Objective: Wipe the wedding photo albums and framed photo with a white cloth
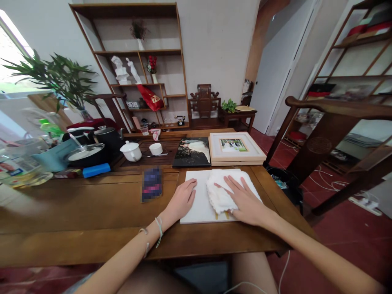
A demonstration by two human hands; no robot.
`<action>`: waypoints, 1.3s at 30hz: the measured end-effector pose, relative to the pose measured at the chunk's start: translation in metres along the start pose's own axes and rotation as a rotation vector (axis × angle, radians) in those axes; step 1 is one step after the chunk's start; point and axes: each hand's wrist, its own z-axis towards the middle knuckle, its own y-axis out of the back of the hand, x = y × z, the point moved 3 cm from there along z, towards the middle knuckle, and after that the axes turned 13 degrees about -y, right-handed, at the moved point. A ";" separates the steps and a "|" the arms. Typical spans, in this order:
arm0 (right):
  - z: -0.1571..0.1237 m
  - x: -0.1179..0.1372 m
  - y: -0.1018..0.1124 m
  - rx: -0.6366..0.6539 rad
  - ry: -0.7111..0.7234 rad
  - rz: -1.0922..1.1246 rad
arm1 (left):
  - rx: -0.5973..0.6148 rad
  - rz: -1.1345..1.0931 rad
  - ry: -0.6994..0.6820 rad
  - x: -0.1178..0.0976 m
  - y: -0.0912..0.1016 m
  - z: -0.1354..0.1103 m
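Observation:
A white flat rectangular panel [199, 210] lies on the table in front of me; I cannot tell whether it is a framed picture. My left hand [183, 199] rests over its left edge, fingers lightly bent and lying on the surface. On the panel's right part is a fluffy white cloth [219, 196]. My right hand [245, 200] lies flat on this cloth with the fingers spread, pressing it to the panel. Yellowish marks show on the panel just below the cloth. The panel's right side is partly hidden by the cloth and my right hand.
Behind the panel lie a pale-framed photo [239, 157] and a dark photo panel [186, 157]. Left of it is a blurred-out phone-sized item [151, 184]. Farther left stand a white lidded cup [131, 151], a blue box [96, 170] and a black kettle [108, 139]. A wooden chair [318, 143] stands right.

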 end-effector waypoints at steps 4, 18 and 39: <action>0.046 -0.013 0.002 -0.026 -0.023 0.013 | -0.011 -0.008 -0.011 0.001 0.000 -0.001; 0.112 0.073 0.026 0.009 -0.101 0.130 | 0.016 -0.066 -0.026 -0.005 0.007 0.005; 0.080 0.014 0.008 -0.089 -0.107 0.012 | 0.041 -0.002 0.011 -0.002 0.003 0.001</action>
